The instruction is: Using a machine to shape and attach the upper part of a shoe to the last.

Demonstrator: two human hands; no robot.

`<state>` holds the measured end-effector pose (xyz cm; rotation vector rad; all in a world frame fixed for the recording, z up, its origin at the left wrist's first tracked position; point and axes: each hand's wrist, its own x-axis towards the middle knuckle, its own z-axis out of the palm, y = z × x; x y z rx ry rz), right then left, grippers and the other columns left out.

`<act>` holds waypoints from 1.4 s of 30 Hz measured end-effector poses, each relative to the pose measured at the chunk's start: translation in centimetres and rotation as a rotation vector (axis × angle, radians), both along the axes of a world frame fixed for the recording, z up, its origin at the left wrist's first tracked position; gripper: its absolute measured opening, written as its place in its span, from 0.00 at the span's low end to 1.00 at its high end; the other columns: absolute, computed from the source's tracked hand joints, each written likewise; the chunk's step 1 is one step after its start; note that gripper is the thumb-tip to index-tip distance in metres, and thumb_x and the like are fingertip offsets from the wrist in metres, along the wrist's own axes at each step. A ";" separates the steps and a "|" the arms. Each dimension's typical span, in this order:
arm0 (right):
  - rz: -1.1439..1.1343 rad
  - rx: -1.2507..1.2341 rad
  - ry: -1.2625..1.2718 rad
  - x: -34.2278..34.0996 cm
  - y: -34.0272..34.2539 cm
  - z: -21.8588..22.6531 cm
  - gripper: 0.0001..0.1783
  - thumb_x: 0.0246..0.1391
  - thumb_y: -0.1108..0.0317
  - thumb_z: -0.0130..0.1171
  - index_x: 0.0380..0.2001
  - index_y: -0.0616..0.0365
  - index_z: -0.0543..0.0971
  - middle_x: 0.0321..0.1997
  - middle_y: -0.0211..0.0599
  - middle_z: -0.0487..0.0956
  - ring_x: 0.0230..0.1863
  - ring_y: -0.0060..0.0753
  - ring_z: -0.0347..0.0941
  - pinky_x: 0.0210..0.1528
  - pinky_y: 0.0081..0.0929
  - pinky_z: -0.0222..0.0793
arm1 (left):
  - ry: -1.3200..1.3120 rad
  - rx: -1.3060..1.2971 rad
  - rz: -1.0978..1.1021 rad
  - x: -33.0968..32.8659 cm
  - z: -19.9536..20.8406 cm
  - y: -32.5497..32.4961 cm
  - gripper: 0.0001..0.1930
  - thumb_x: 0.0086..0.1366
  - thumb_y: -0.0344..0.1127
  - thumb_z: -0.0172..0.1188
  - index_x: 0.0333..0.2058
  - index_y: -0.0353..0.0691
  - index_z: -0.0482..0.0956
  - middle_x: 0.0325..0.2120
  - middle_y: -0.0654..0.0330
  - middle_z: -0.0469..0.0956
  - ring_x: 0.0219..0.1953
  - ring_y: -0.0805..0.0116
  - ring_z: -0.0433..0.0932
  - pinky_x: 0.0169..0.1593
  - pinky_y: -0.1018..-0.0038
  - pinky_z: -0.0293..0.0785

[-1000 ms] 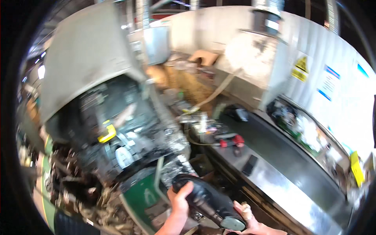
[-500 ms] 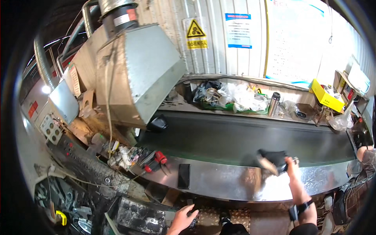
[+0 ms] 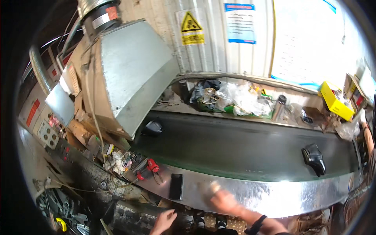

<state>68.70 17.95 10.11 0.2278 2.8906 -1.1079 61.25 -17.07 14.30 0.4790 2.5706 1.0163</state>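
My right hand (image 3: 225, 201) reaches over the shiny metal ledge (image 3: 270, 196), right of a black phone (image 3: 176, 187). Motion smears its fingertips, and whether they hold anything is unclear. Lower down, in front of the ledge, my left hand (image 3: 164, 220) hangs with loosely bent fingers and nothing visible in it. A glossy black shoe (image 3: 313, 158) lies on the right part of the dark conveyor belt (image 3: 235, 145), apart from both hands. Another black shoe (image 3: 152, 127) rests at the belt's left end, beside the metal hood.
The large metal hood (image 3: 137, 66) overhangs the belt's left end. Red-handled pliers (image 3: 152, 168) and clutter lie left of the phone. Plastic bags (image 3: 243, 98), a flask (image 3: 279, 107) and a yellow box (image 3: 336, 101) line the back shelf. Another person's arm (image 3: 368, 139) shows at the right edge.
My right hand has let go of the black shoe, now lying on the belt at the right, and has moved left over the ledge. My left hand has shifted slightly left. The view has shifted.
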 end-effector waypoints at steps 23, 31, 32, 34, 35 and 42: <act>-1.112 -0.897 0.271 -2.6 5.2 5.6 0.23 0.65 0.58 0.58 0.54 0.65 0.77 0.51 0.43 0.80 0.48 0.35 0.79 0.51 0.35 0.77 | 0.477 -0.264 0.081 -55.9 -2.4 17.5 0.42 0.55 0.53 0.69 0.64 0.39 0.66 0.65 0.47 0.65 0.68 0.49 0.62 0.70 0.60 0.55; -0.927 -1.389 -0.103 -15.7 5.3 6.2 0.45 0.64 0.54 0.58 0.75 0.33 0.42 0.61 0.46 0.72 0.56 0.44 0.75 0.57 0.48 0.73 | -0.021 0.442 -0.004 -59.6 -9.0 14.2 0.17 0.62 0.36 0.67 0.49 0.37 0.80 0.43 0.53 0.82 0.46 0.65 0.80 0.50 0.69 0.76; -1.101 -1.572 -0.011 -13.4 6.0 4.1 0.43 0.66 0.55 0.55 0.75 0.33 0.42 0.60 0.46 0.72 0.55 0.45 0.75 0.57 0.46 0.73 | 0.391 0.126 -0.253 -54.4 -1.0 20.2 0.31 0.55 0.41 0.73 0.57 0.42 0.73 0.49 0.51 0.78 0.52 0.57 0.77 0.56 0.62 0.73; -0.900 -1.762 0.090 -12.5 6.4 -3.0 0.35 0.70 0.53 0.46 0.74 0.29 0.44 0.53 0.44 0.74 0.52 0.44 0.76 0.56 0.43 0.73 | 0.411 -0.139 -0.088 -55.4 -0.5 19.0 0.33 0.54 0.42 0.74 0.57 0.42 0.73 0.49 0.50 0.78 0.52 0.57 0.77 0.56 0.61 0.72; -0.906 -1.761 0.104 -11.5 7.0 -8.2 0.35 0.70 0.53 0.46 0.74 0.29 0.44 0.53 0.44 0.74 0.52 0.44 0.76 0.56 0.43 0.73 | 0.367 -0.214 -0.024 -56.0 -1.6 19.4 0.33 0.54 0.42 0.74 0.58 0.43 0.73 0.49 0.50 0.77 0.52 0.56 0.76 0.56 0.61 0.72; -0.919 -1.665 -0.199 -19.7 4.8 3.2 0.46 0.60 0.28 0.43 0.72 0.41 0.51 0.64 0.61 0.65 0.62 0.66 0.65 0.62 0.61 0.63 | 0.181 -0.496 0.262 -58.2 -5.8 18.7 0.38 0.50 0.44 0.76 0.59 0.45 0.70 0.51 0.49 0.76 0.54 0.54 0.75 0.57 0.59 0.71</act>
